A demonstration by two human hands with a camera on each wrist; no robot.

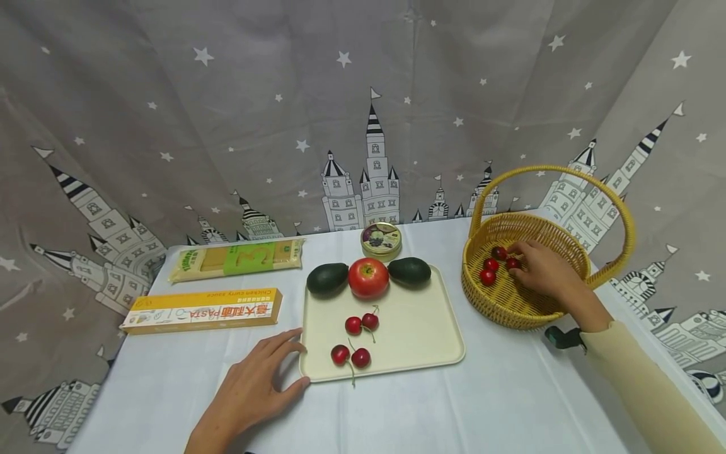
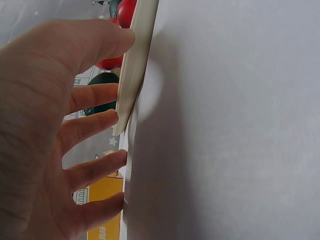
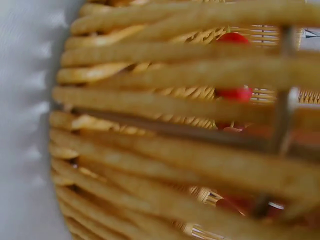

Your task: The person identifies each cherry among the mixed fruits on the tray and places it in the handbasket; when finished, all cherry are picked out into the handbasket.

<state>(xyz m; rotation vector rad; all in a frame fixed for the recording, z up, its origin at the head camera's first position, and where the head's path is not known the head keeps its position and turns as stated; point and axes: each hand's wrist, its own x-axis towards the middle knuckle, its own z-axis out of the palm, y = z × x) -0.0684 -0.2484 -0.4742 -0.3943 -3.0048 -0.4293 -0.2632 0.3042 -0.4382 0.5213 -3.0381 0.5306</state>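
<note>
My right hand (image 1: 543, 270) reaches down into the yellow wicker basket (image 1: 510, 318). Its thumb and forefinger pinch a dark red cherry (image 1: 513, 263), with another cherry (image 1: 499, 253) right beside it. Two more red cherries (image 1: 489, 271) lie on the basket floor to the left. In the right wrist view, the basket weave (image 3: 165, 115) hides most of that hand. My left hand (image 1: 252, 381) is spread at the left edge of a cream tray (image 1: 414, 350), thumb and some fingertips touching its rim. Two stemmed pairs of cherries (image 1: 360, 358) lie on the tray.
Along the tray's back sit a red tomato-like fruit (image 1: 368, 278) between two dark green avocados (image 1: 327, 279) (image 1: 410, 272). Behind is a round tin (image 1: 381, 241). A pasta box (image 1: 201, 311) and a noodle packet (image 1: 238, 259) lie left. The basket's tall handle (image 1: 626, 233) arches above it.
</note>
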